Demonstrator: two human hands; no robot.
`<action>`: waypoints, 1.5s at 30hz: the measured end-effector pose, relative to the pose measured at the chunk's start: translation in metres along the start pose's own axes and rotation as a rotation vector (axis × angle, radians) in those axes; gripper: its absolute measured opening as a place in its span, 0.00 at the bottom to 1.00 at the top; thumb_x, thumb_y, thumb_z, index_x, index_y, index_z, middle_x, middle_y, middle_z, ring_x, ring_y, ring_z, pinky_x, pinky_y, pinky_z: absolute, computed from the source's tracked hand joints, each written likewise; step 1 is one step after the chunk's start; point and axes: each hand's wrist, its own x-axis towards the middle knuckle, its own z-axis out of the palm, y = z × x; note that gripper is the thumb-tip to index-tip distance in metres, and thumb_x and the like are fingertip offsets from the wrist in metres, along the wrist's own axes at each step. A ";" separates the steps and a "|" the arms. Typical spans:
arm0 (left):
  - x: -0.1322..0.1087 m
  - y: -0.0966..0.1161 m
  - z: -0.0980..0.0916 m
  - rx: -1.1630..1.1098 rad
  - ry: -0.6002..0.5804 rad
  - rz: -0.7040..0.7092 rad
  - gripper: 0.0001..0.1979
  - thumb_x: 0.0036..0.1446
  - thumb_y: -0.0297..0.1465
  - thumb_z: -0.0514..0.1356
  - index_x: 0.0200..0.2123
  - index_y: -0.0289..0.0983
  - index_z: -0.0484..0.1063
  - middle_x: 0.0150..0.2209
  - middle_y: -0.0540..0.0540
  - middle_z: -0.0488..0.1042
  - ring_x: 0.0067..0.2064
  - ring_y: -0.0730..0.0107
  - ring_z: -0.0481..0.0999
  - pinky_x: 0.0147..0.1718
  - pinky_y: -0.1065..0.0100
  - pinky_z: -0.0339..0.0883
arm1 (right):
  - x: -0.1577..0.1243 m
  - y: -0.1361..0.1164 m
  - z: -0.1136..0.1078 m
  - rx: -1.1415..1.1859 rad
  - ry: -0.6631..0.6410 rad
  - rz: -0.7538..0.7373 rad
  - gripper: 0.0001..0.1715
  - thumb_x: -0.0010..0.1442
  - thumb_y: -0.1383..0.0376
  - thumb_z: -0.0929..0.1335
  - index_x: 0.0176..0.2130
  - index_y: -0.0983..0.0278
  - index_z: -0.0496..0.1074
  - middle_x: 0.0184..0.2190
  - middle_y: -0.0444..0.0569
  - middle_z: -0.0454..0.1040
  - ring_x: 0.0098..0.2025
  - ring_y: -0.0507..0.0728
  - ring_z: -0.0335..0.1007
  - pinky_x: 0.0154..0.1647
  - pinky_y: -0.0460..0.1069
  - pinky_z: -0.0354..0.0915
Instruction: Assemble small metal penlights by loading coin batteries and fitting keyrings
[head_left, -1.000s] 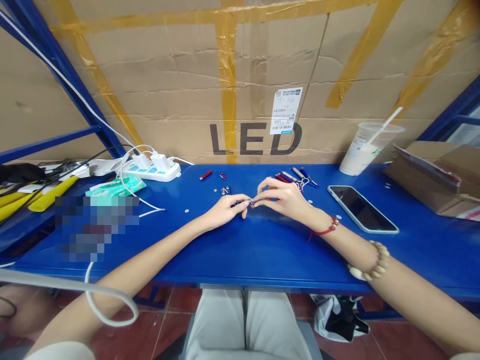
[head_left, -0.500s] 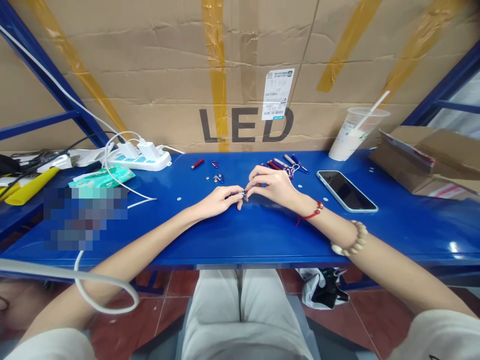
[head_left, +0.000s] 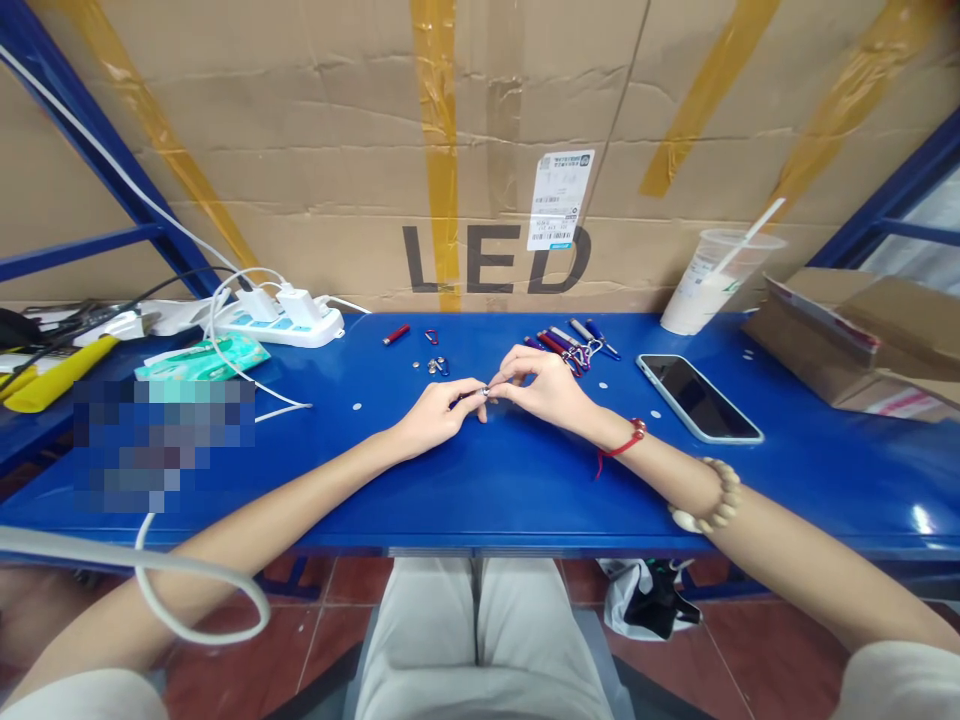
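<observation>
My left hand [head_left: 439, 413] rests on the blue table [head_left: 525, 480] with its fingers closed round a small dark pen-like keychain light [head_left: 469, 396]. My right hand [head_left: 544, 385] pinches the silver end of that same light, fingertips meeting the left hand's. Behind the right hand lies a cluster of several similar small lights in red, purple and blue [head_left: 574, 343]. A red one [head_left: 396, 334], a small red clip [head_left: 430, 336] and some tiny metal parts [head_left: 436, 366] lie behind the left hand. Small round button cells [head_left: 358, 406] are scattered on the table.
A phone [head_left: 697, 397] lies face up right of my hands. A plastic cup with a straw [head_left: 709, 280] and a cardboard box [head_left: 855, 340] stand at the back right. A white power strip with chargers [head_left: 281, 318], a green packet [head_left: 202, 357] and cables sit at left.
The camera view shifted slightly. Both hands stay together on the small light; the right fingers have shifted a little at its tip.
</observation>
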 end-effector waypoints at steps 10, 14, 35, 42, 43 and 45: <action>0.003 -0.003 0.001 0.189 0.080 0.069 0.10 0.60 0.31 0.51 0.33 0.36 0.70 0.30 0.48 0.76 0.35 0.69 0.74 0.40 0.70 0.63 | 0.000 -0.006 0.005 0.090 0.013 0.163 0.19 0.49 0.53 0.71 0.22 0.68 0.74 0.26 0.50 0.72 0.22 0.49 0.64 0.23 0.45 0.62; 0.005 -0.008 0.002 0.217 0.131 0.098 0.07 0.58 0.30 0.54 0.37 0.36 0.70 0.35 0.47 0.77 0.38 0.67 0.75 0.41 0.68 0.65 | 0.000 -0.008 0.007 0.193 -0.008 0.309 0.26 0.44 0.47 0.71 0.21 0.69 0.73 0.26 0.50 0.73 0.18 0.47 0.62 0.20 0.45 0.60; 0.006 0.002 -0.010 0.019 0.046 0.011 0.11 0.59 0.32 0.51 0.36 0.34 0.71 0.28 0.49 0.75 0.33 0.71 0.73 0.38 0.71 0.64 | 0.003 -0.004 -0.008 -0.170 0.075 -0.085 0.17 0.54 0.52 0.69 0.28 0.62 0.78 0.32 0.48 0.74 0.25 0.49 0.64 0.27 0.46 0.61; 0.004 -0.005 -0.011 0.143 0.057 0.110 0.09 0.58 0.30 0.53 0.39 0.35 0.70 0.33 0.48 0.76 0.33 0.71 0.75 0.38 0.71 0.65 | 0.001 -0.011 0.000 0.003 0.005 0.087 0.15 0.50 0.55 0.71 0.25 0.65 0.77 0.29 0.49 0.73 0.24 0.49 0.65 0.25 0.46 0.61; 0.003 -0.007 -0.010 0.167 0.066 0.134 0.08 0.58 0.30 0.54 0.39 0.35 0.70 0.35 0.47 0.76 0.35 0.71 0.75 0.39 0.71 0.65 | 0.001 -0.012 0.001 0.049 -0.015 0.120 0.16 0.49 0.55 0.71 0.24 0.66 0.76 0.29 0.50 0.73 0.23 0.49 0.64 0.24 0.46 0.61; 0.002 -0.008 -0.010 0.190 0.094 0.174 0.08 0.59 0.30 0.53 0.40 0.35 0.69 0.38 0.46 0.76 0.38 0.70 0.75 0.40 0.71 0.65 | 0.000 -0.014 0.002 0.148 -0.051 0.195 0.18 0.48 0.53 0.71 0.23 0.67 0.75 0.28 0.50 0.73 0.22 0.49 0.63 0.22 0.46 0.60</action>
